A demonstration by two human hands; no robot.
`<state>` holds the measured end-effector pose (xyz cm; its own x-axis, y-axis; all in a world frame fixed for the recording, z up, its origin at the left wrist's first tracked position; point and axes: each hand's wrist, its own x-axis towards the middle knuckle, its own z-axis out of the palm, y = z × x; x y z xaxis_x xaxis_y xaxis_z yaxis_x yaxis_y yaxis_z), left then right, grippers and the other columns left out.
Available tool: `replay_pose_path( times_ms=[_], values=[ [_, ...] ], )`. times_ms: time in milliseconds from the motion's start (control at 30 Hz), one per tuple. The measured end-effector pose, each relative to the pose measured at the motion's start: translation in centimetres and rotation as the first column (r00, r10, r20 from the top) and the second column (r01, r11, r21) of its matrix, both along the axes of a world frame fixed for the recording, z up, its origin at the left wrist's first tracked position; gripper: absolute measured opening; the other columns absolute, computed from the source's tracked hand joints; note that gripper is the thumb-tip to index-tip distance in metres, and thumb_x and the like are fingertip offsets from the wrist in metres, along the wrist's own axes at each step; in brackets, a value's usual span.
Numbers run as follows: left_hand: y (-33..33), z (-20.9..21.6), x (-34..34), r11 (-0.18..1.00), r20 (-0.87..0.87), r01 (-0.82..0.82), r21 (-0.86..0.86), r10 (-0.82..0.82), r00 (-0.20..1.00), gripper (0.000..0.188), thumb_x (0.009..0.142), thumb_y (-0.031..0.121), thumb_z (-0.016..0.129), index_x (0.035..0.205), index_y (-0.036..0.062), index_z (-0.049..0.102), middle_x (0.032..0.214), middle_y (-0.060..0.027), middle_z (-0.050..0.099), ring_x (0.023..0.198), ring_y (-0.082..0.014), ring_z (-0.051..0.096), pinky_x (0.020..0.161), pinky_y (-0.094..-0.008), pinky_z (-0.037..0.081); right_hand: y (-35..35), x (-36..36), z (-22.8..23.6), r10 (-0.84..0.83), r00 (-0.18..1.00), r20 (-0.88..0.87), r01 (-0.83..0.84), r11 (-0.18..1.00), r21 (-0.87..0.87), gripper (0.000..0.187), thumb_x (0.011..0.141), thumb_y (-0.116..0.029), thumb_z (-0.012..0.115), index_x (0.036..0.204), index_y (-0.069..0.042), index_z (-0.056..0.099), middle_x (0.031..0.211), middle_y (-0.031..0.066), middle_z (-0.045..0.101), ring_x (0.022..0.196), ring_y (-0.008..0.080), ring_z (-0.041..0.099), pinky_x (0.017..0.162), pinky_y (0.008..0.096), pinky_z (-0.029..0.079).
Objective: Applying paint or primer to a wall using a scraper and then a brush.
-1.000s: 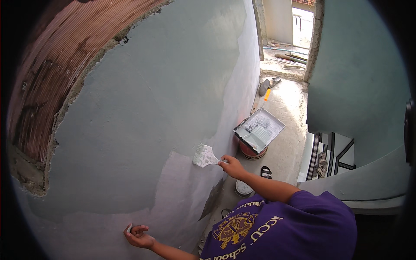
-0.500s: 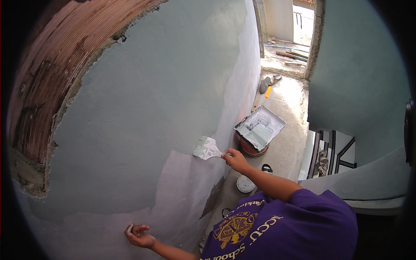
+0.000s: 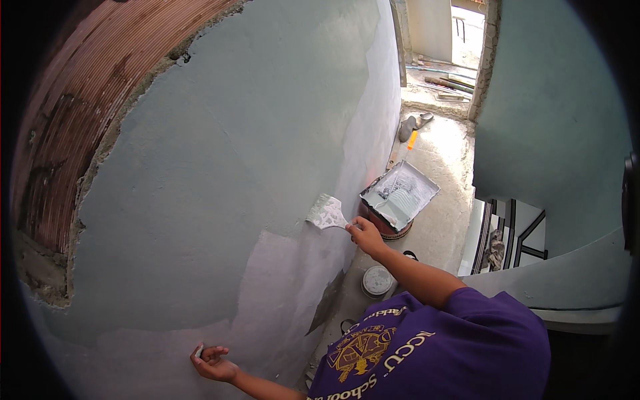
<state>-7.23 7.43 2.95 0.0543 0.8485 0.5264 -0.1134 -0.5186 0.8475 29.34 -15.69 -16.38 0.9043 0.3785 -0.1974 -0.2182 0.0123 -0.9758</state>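
Note:
My right hand grips the handle of a wide, paint-smeared paintbrush. The brush's broad end is at the wall, near the border between the grey-green coat and the paler patch below. Low on the left, my left hand is beside the pale part of the wall, its fingers loosely curled and apart. A light grey smear shows at one of its fingertips; whether it is paint or something small I cannot tell.
A paint tray with wet paint rests on a reddish bucket. Nearer stands a small lidded tub. Shoes and an orange-handled tool lie toward the doorway. Stairs drop away at right. Bare ribbed brick is at upper left.
My right hand and the paintbrush have moved slightly up and to the right along the wall. My left hand has hardly moved.

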Motion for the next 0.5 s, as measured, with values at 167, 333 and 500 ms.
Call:
replay_pose_path(
  times_ms=[167, 333, 500],
  values=[
    [-0.1, 0.1, 0.0, 1.0, -0.014, -0.014, 0.003, 0.014, 1.0, 0.046, 0.098, 0.037, 0.033, 0.101, -0.0042, 0.054, 0.057, -0.0094, 0.057, 0.046, -0.0155, 0.052, 0.04, -0.0234, 0.044, 0.2, -1.0, 1.3, 0.042, 0.998, 0.042, -0.041, 0.998, -0.039, 0.023, 0.089, -0.027, 0.063, 0.094, -0.005, 0.056, 0.063, -0.0005, 0.053, 0.056, 0.0076, 0.049, 0.051, 0.0255, 0.037],
    [0.0, 0.1, -0.2, 1.0, -0.034, -0.027, 0.008, 0.027, 0.999, 0.046, 0.097, 0.037, 0.033, 0.101, -0.0041, 0.054, 0.057, -0.0097, 0.057, 0.045, -0.0155, 0.051, 0.04, -0.0234, 0.044, -0.2, -3.6, 2.0, 0.289, 0.952, 0.099, -0.284, 0.957, -0.061, 0.024, 0.09, -0.027, 0.063, 0.099, -0.006, 0.057, 0.063, -0.0007, 0.054, 0.056, 0.0078, 0.049, 0.051, 0.026, 0.038],
    [-0.2, 0.2, 0.2, 1.0, -0.015, -0.003, 0.011, 0.003, 1.0, 0.045, 0.097, 0.036, 0.033, 0.1, -0.0039, 0.054, 0.057, -0.0096, 0.057, 0.044, -0.0154, 0.051, 0.04, -0.0228, 0.044, -0.1, -0.4, 0.1, 0.016, 0.997, 0.07, -0.014, 0.999, -0.031, 0.021, 0.09, -0.024, 0.063, 0.093, -0.005, 0.056, 0.063, -0.0009, 0.053, 0.055, 0.0075, 0.049, 0.051, 0.0249, 0.038]
  ],
)
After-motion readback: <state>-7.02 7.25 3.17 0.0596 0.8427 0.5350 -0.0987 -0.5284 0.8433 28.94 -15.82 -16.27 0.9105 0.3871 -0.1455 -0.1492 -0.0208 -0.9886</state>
